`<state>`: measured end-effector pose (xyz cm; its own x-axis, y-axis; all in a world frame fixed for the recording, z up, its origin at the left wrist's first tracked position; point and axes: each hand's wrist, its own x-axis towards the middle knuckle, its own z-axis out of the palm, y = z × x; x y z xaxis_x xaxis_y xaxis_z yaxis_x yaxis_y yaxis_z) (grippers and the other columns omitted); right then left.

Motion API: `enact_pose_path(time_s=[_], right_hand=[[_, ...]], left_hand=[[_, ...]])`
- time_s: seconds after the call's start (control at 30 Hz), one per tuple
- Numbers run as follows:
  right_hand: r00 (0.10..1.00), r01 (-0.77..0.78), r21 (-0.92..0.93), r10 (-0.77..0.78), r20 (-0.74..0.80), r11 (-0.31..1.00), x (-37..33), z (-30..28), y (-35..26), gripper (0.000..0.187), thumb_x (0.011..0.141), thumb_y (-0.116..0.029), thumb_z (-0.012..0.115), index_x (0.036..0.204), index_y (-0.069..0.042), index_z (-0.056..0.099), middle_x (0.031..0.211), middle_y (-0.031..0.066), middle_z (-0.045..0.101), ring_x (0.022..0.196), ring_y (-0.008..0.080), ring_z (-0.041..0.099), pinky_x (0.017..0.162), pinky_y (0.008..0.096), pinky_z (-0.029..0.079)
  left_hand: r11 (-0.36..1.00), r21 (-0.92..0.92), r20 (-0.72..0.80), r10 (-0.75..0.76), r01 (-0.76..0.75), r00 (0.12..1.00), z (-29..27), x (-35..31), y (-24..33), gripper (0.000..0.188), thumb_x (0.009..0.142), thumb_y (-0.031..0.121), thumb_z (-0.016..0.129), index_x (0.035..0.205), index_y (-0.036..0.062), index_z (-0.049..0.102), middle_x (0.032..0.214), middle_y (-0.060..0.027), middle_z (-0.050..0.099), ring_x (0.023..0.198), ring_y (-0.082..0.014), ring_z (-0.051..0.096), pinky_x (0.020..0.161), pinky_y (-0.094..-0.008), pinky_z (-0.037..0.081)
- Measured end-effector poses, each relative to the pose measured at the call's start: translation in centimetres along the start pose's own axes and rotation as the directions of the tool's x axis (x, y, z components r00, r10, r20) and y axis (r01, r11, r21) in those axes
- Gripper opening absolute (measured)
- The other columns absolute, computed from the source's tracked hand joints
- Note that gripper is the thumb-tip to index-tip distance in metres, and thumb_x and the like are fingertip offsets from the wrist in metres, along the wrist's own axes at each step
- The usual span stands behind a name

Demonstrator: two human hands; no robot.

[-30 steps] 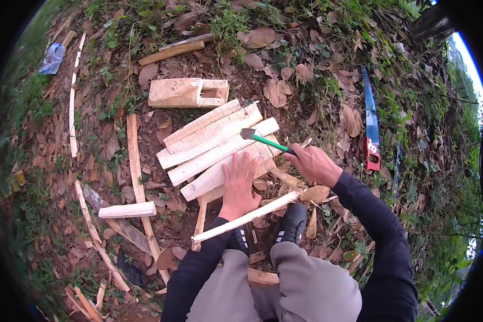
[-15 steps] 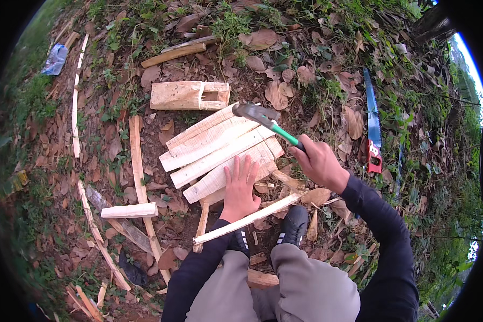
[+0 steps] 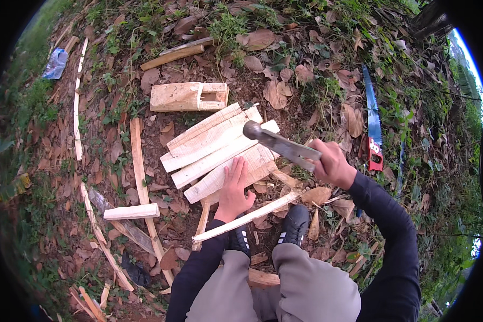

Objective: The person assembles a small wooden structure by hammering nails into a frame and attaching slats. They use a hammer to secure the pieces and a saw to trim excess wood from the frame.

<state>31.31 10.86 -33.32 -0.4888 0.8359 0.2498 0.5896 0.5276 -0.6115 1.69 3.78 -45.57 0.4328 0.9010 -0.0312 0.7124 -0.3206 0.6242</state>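
Observation:
Several rough pale wooden planks (image 3: 211, 138) lie side by side at a slant, forming a panel in front of me. My left hand (image 3: 233, 194) lies on the nearest plank with its fingers stretched flat and the thumb apart. My right hand (image 3: 333, 165) is closed around a hammer (image 3: 278, 144), whose metal head is over the right part of the panel; the handle is mostly hidden by the hand. A thin pale wooden strip (image 3: 248, 217) runs slantwise between the panel and my shoes, and a short wooden piece (image 3: 203, 222) reaches from the panel toward it.
Beyond the panel lies a wooden block with a slot (image 3: 176, 97). A handsaw with a red handle (image 3: 374, 155) rests at the right. Long wooden strips (image 3: 139, 161) and a short stick (image 3: 131, 211) are on the left. Dry leaves and weeds cover the ground.
My right hand has turned the hammer and moved slightly right and down; the hammer's head now sits lower, with its green handle no longer showing. The left hand has stayed on the plank, its fingers closer together.

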Motion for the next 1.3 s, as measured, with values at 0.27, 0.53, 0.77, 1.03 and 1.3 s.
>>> enact_pose_path(time_s=[0.27, 0.53, 0.77, 1.03, 1.3], right_hand=[[0.837, -0.314, -0.322, 0.421, 0.35, 0.893, 0.2, 2.2, 3.9, 0.04, 0.104, -0.038, 0.055, 0.088, -0.001, 0.054, 0.061, 0.0208, 0.06, 0.057, 0.0425, 0.062, 0.054, 0.0522, 0.05], [0.901, -0.318, 0.37, 0.399, -0.167, 0.873, 6.3, -1.5, -2.8, 0.029, 0.107, -0.025, 0.052, 0.091, -0.001, 0.053, 0.054, 0.0049, 0.048, 0.044, 0.0161, 0.05, 0.046, 0.0343, 0.038], [0.885, -0.314, -0.32, 0.398, 0.244, 0.894, 1.1, 5.4, 6.5, 0.035, 0.104, -0.034, 0.055, 0.09, -0.002, 0.05, 0.059, 0.0219, 0.056, 0.052, 0.045, 0.056, 0.05, 0.0514, 0.046], [0.823, -0.569, -0.007, 0.569, 0.005, 0.823, -3.6, 1.9, 0.6, 0.037, 0.103, -0.033, 0.058, 0.088, 0.001, 0.055, 0.061, 0.0223, 0.058, 0.058, 0.0448, 0.059, 0.054, 0.051, 0.044], [0.478, -0.729, 0.425, 0.844, -0.245, 0.537, -16.3, 8.5, -7.7, 0.038, 0.105, -0.03, 0.057, 0.083, 0.001, 0.055, 0.057, 0.0054, 0.048, 0.05, 0.0141, 0.045, 0.049, 0.0349, 0.036]], left_hand=[[1.0, 0.0, 0.025, 0.017, -0.017, 1.0, 0.9, 0.7, 0.1, 0.093, 0.068, 0.009, 0.061, 0.154, -0.0068, 0.031, 0.164, -0.0222, 0.026, 0.154, -0.0366, 0.021, 0.123, -0.0594, 0.021], [0.999, 0.018, -0.007, 0.027, -0.027, 1.0, 0.6, 0.5, 0.1, 0.093, 0.068, 0.009, 0.061, 0.154, -0.0079, 0.03, 0.164, -0.0222, 0.026, 0.154, -0.0368, 0.021, 0.122, -0.0587, 0.022], [0.999, 0.026, 0.011, 0.038, -0.038, 0.999, 0.9, 0.7, 0.1, 0.092, 0.069, 0.012, 0.061, 0.154, -0.0076, 0.03, 0.164, -0.0221, 0.026, 0.154, -0.0366, 0.021, 0.123, -0.0583, 0.021], [0.949, -0.311, -0.064, 0.037, -0.055, 0.997, 1.0, 0.4, 4.9, 0.083, 0.089, 0.023, 0.072, 0.155, -0.0023, 0.028, 0.157, -0.0234, 0.037, 0.148, -0.0378, 0.035, 0.12, -0.0503, 0.031], [0.753, -0.643, -0.156, 0.045, -0.136, 0.987, -0.6, 0.7, 8.0, 0.052, 0.106, 0.026, 0.057, 0.148, -0.0013, 0.044, 0.145, -0.0178, 0.054, 0.135, -0.0285, 0.052, 0.112, -0.0378, 0.041]])
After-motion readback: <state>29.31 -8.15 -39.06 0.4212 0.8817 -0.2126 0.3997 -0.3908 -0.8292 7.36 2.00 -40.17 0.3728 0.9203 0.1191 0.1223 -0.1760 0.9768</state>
